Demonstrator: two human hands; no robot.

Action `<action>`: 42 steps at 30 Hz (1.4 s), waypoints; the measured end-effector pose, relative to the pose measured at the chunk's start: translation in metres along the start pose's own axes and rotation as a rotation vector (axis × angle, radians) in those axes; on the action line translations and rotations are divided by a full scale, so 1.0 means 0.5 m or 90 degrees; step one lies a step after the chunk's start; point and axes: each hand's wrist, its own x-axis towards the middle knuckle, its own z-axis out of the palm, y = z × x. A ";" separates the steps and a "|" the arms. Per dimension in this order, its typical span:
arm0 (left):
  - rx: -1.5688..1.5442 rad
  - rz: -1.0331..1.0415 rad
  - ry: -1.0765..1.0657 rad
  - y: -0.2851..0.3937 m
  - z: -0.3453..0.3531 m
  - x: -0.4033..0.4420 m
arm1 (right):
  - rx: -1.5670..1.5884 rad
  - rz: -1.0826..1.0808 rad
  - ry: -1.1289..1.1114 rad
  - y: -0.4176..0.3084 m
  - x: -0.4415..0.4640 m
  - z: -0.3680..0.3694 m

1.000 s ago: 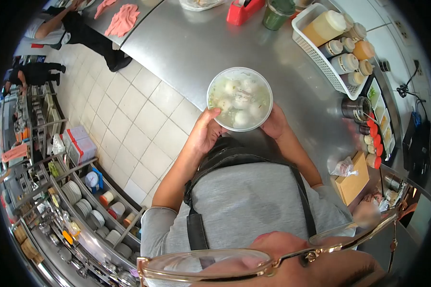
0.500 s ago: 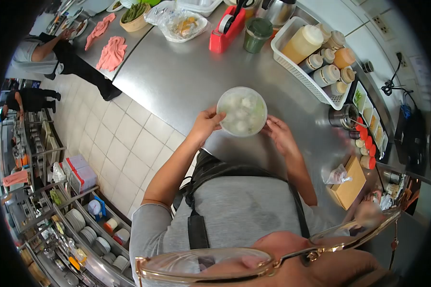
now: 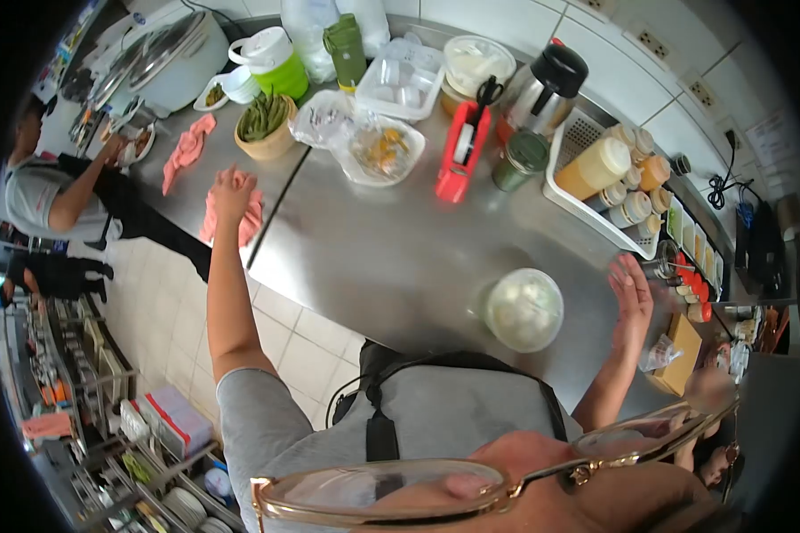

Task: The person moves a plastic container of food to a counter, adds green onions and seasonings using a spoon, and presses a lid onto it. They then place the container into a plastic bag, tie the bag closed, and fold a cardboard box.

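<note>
A round clear tub with a lid stands on the steel counter in front of me, with pale round pieces showing inside; neither hand touches it. My left hand is stretched out to the far left, over a crumpled pink cloth. Its fingers are bent and slightly apart, and whether they touch the cloth is hard to see. To the right of the tub, my right hand is open and holds nothing, its fingers extended near the sauce bottle basket.
Along the back are a red tape dispenser, a green-lidded jar, a thermos jug, an opened food container and a bowl of green pods. Another person works at the left. A cardboard box sits at the right.
Both hands have let go of the tub, which now stands on the counter. My left hand has moved far left to the pink cloth, my right hand outward to the right. The view has shifted.
</note>
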 end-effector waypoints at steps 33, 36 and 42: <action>-0.031 0.491 0.129 0.441 -0.108 0.592 | -0.681 -0.090 -0.318 0.274 -0.253 0.508; 0.061 0.347 0.137 0.541 -0.102 0.640 | -0.779 -0.027 -0.317 0.310 -0.266 0.530; 0.190 0.337 0.001 0.603 -0.091 0.805 | -0.760 -0.050 -0.366 0.287 -0.252 0.530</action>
